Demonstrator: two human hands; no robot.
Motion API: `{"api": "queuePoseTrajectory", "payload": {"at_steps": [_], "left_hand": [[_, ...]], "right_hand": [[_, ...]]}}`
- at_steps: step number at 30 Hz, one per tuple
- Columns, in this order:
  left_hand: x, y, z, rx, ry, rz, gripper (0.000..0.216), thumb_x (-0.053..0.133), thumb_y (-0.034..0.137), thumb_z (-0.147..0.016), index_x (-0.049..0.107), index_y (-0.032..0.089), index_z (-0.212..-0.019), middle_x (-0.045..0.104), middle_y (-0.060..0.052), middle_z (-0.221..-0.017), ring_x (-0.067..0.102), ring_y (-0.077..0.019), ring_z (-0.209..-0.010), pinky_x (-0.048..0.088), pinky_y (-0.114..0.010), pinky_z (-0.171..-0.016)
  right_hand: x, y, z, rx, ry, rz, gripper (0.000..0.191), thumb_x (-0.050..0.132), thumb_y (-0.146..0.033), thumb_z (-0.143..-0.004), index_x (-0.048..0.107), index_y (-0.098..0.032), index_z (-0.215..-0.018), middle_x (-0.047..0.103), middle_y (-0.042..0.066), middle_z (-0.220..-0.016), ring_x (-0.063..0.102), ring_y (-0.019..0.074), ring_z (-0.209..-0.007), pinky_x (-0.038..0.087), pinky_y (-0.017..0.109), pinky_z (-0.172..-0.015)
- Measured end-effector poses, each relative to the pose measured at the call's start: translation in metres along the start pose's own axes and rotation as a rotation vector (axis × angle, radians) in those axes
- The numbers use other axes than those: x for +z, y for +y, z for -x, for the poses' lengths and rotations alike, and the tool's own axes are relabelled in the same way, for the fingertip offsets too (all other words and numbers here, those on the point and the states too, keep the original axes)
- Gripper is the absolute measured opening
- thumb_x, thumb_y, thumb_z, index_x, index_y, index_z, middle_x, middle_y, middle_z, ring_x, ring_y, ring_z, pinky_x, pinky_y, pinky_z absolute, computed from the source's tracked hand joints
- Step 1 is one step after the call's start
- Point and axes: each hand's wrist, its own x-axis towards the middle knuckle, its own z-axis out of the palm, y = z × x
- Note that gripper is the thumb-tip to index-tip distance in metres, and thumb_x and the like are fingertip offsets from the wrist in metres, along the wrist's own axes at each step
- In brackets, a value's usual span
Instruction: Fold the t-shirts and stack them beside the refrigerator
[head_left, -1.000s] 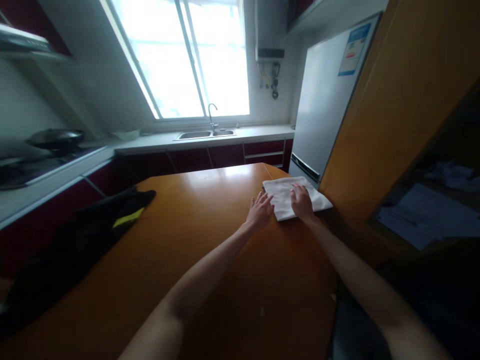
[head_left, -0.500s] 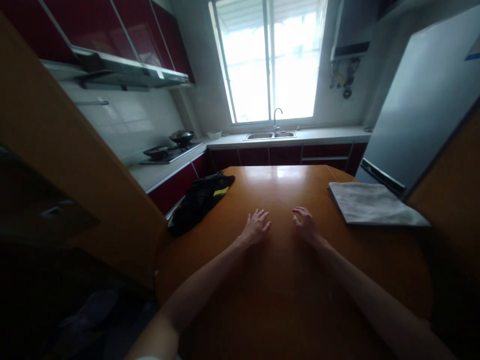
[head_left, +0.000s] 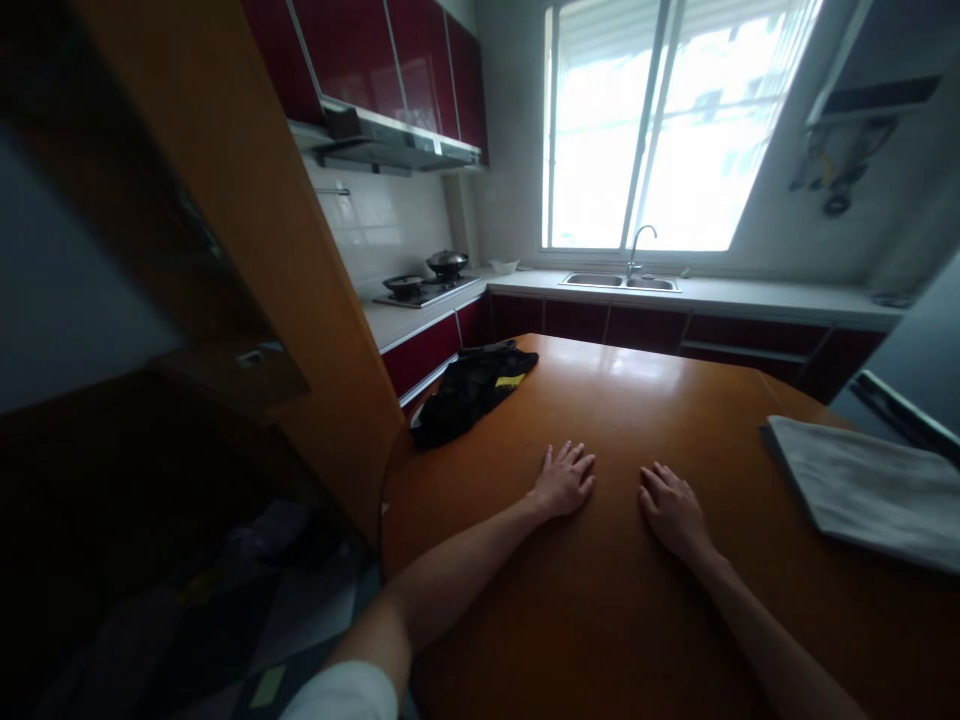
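Observation:
Palm down on the brown wooden table (head_left: 615,620) lies my left hand (head_left: 564,482), its fingers spread and holding nothing. My right hand (head_left: 675,512) rests on the same tabletop a short way to the right, fingers stretched out, nothing in it. A crumpled black cloth item (head_left: 469,395) with a yellow patch, perhaps a garment, lies at the table's left edge, beyond my left hand. To the right of my right hand is a folded light grey cloth (head_left: 870,490), apart from the hand.
A wooden panel (head_left: 300,300) stands close on the left. Behind the table runs a white counter (head_left: 780,300) with a sink (head_left: 592,280). A stove (head_left: 431,292) carries two pans. The fridge (head_left: 922,350) stands at the right.
The view has turned left, so the table and cloths appear further right. Both hands, earlier slightly curled, now lie flatter on the tabletop.

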Motion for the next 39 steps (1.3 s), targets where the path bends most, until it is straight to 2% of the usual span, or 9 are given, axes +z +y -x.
{"api": "queuePoseTrajectory", "payload": {"at_steps": [6,11,15,19,22,27,31,33,39], "left_hand": [[-0.016,-0.011,-0.004,-0.033,0.153,0.154,0.039,0.052,0.033,-0.097,0.061,0.022,-0.133,0.055,-0.009,-0.148,0.043,-0.0262,-0.143,0.023,-0.057,-0.122],[-0.076,-0.071,0.0,-0.274,0.717,0.001,0.033,0.058,0.017,-0.09,0.067,0.019,-0.121,0.044,-0.014,-0.155,0.032,-0.0311,-0.149,0.023,-0.055,-0.123],[-0.112,-0.134,0.02,-0.574,1.096,-0.101,0.05,0.059,0.018,-0.089,0.054,0.012,-0.139,0.037,-0.022,-0.157,0.033,-0.0345,-0.148,0.028,-0.055,-0.119],[-0.121,-0.169,0.034,-0.659,0.984,-0.044,0.046,0.059,0.019,-0.089,0.06,0.01,-0.135,0.063,-0.024,-0.132,0.059,-0.0364,-0.125,0.044,-0.053,-0.106],[-0.119,-0.161,0.029,-0.535,0.907,-0.035,0.035,0.052,0.014,-0.092,0.071,0.011,-0.121,0.074,-0.02,-0.108,0.068,-0.0315,-0.105,0.051,-0.045,-0.097],[-0.084,-0.088,0.005,-0.102,0.714,-0.037,0.036,0.05,0.014,-0.098,0.071,0.021,-0.126,0.074,-0.009,-0.117,0.064,-0.0213,-0.107,0.05,-0.033,-0.097],[-0.037,-0.018,0.002,0.471,0.223,-0.028,0.029,0.053,0.026,-0.101,0.072,0.027,-0.124,0.073,-0.004,-0.123,0.065,-0.0175,-0.105,0.05,-0.03,-0.095],[-0.024,0.007,0.008,0.628,0.077,-0.013,0.028,0.058,0.036,-0.099,0.072,0.026,-0.121,0.071,-0.005,-0.128,0.066,-0.0188,-0.108,0.049,-0.031,-0.096],[-0.041,0.019,0.015,0.469,0.27,0.129,0.029,0.047,0.03,-0.103,0.074,0.021,-0.11,0.076,-0.006,-0.106,0.068,-0.0182,-0.1,0.049,-0.03,-0.096]], "right_hand": [[0.009,0.009,0.002,-0.035,0.025,0.007,0.056,0.031,-0.04,-0.099,0.059,-0.012,-0.139,0.049,0.016,-0.153,0.042,0.0307,-0.144,0.031,0.048,-0.118],[0.011,0.012,0.001,-0.058,0.043,-0.004,0.056,0.032,-0.041,-0.098,0.06,-0.012,-0.136,0.051,0.018,-0.151,0.043,0.032,-0.143,0.035,0.051,-0.115],[0.009,0.009,0.001,-0.05,0.041,0.001,0.055,0.033,-0.04,-0.098,0.061,-0.012,-0.135,0.052,0.018,-0.15,0.044,0.0323,-0.142,0.035,0.051,-0.116],[0.01,0.007,0.001,-0.048,0.048,-0.003,0.055,0.033,-0.04,-0.097,0.061,-0.012,-0.135,0.052,0.017,-0.15,0.046,0.0321,-0.141,0.034,0.05,-0.116],[0.012,0.009,0.001,-0.046,0.068,-0.026,0.053,0.035,-0.039,-0.096,0.062,-0.013,-0.134,0.053,0.018,-0.149,0.046,0.032,-0.141,0.034,0.051,-0.115],[0.017,0.012,-0.002,-0.033,0.089,-0.15,0.051,0.041,-0.041,-0.092,0.066,-0.015,-0.128,0.055,0.017,-0.147,0.046,0.0339,-0.14,0.033,0.054,-0.116],[0.011,0.014,-0.007,0.086,0.19,-0.442,0.054,0.04,-0.045,-0.092,0.064,-0.011,-0.128,0.062,0.02,-0.137,0.056,0.0327,-0.129,0.041,0.05,-0.111],[0.004,0.013,-0.007,0.179,0.295,-0.592,0.057,0.039,-0.046,-0.093,0.061,-0.011,-0.132,0.064,0.02,-0.132,0.061,0.0312,-0.122,0.045,0.049,-0.107],[-0.026,-0.009,0.003,-0.04,0.412,-0.622,0.046,0.042,-0.043,-0.096,0.065,-0.017,-0.126,0.065,0.015,-0.127,0.059,0.0278,-0.121,0.044,0.047,-0.109]]}}
